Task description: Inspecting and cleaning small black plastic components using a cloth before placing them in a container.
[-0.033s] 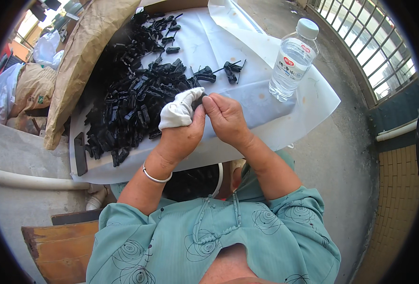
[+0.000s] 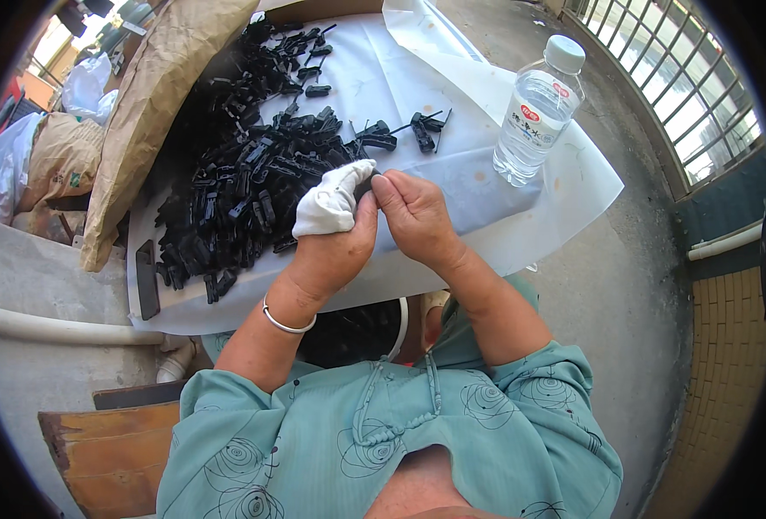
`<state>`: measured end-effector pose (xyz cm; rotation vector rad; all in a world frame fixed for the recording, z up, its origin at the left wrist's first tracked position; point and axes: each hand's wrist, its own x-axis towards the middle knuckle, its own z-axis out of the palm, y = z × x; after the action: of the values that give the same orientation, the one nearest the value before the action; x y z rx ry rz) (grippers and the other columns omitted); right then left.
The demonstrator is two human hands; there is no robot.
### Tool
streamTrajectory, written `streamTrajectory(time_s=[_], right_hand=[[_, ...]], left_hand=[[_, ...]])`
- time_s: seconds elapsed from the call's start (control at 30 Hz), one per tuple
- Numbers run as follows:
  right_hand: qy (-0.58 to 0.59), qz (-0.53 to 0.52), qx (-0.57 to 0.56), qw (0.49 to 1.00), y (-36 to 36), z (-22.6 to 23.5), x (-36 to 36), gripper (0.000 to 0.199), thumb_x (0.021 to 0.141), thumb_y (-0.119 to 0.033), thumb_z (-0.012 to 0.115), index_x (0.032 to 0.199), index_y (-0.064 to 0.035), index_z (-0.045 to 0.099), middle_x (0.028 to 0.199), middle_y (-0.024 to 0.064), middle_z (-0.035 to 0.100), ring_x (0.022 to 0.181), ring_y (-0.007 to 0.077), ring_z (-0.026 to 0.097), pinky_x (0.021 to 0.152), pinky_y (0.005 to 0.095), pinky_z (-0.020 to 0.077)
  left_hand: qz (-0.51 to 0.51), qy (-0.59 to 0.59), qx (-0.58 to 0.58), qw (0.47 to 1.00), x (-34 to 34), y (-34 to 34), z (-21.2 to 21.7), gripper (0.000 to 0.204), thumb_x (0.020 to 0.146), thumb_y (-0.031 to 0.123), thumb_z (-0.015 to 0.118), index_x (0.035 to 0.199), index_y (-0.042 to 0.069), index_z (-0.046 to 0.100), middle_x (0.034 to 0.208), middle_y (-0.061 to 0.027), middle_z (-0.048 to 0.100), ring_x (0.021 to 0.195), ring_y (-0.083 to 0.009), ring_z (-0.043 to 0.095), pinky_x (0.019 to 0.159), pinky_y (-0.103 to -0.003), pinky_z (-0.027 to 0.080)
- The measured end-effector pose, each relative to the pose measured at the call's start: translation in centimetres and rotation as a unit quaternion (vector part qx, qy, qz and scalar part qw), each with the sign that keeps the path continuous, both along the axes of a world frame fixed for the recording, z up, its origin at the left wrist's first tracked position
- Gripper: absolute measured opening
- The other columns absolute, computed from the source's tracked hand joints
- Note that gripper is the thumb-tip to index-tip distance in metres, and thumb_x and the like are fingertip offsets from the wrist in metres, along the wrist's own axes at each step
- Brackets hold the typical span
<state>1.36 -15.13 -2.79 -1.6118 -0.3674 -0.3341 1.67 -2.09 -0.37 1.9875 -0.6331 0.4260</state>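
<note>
My left hand, its fingers covered by a white glove or cloth, is closed on a small black piece that shows only in part between my hands. Against it, my right hand is closed too, thumb and curled fingers pinching its near end. Just beyond and to the left lies a large pile of black plastic parts. A few of these parts lie apart on the white sheet, some with thin prongs sticking out.
A clear water bottle stands at the table's right side. A dark flat slab lies at the near left corner. Brown paper rises along the left edge. Below the table's front edge, a round container holds black parts.
</note>
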Motion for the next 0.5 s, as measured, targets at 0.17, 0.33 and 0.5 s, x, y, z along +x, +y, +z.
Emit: streamTrajectory(time_s=[0.17, 0.33, 0.5], right_hand=[[0.01, -0.03, 0.014, 0.999, 0.7, 0.3, -0.1, 0.026, 0.09, -0.015, 0.049, 0.07, 0.0004, 0.049, 0.056, 0.0116, 0.047, 0.049, 0.0195, 0.04, 0.048, 0.0329, 0.0367], [0.01, 0.015, 0.001, 1.0, -1.5, 0.9, 0.1, 0.018, 0.089, -0.015, 0.052, 0.08, -0.0007, 0.057, 0.061, 0.0021, 0.045, 0.057, 0.0083, 0.039, 0.051, 0.0256, 0.036], [-0.045, 0.038, -0.168, 0.984, -2.8, 0.7, 0.5, 0.012, 0.078, -0.007, 0.063, 0.088, 0.0001, 0.063, 0.065, 0.004, 0.053, 0.056, 0.0099, 0.045, 0.052, 0.0235, 0.0376]], left_hand=[[0.02, -0.052, 0.083, 0.995, -0.1, 0.1, 0.4, 0.025, 0.077, 0.001, 0.057, 0.101, -0.004, 0.059, 0.093, -0.0197, 0.061, 0.085, -0.0302, 0.061, 0.076, -0.033, 0.048], [-0.076, 0.167, -0.16, 0.97, 0.6, 0.7, 1.0, 0.023, 0.084, 0.001, 0.053, 0.108, 0.001, 0.05, 0.086, -0.0056, 0.059, 0.073, -0.0139, 0.055, 0.07, -0.026, 0.047], [-0.097, 0.297, -0.212, 0.926, 0.7, 1.8, 2.1, 0.026, 0.09, 0.005, 0.044, 0.116, 0.001, 0.044, 0.084, -0.0029, 0.056, 0.061, -0.0041, 0.046, 0.052, -0.018, 0.041]])
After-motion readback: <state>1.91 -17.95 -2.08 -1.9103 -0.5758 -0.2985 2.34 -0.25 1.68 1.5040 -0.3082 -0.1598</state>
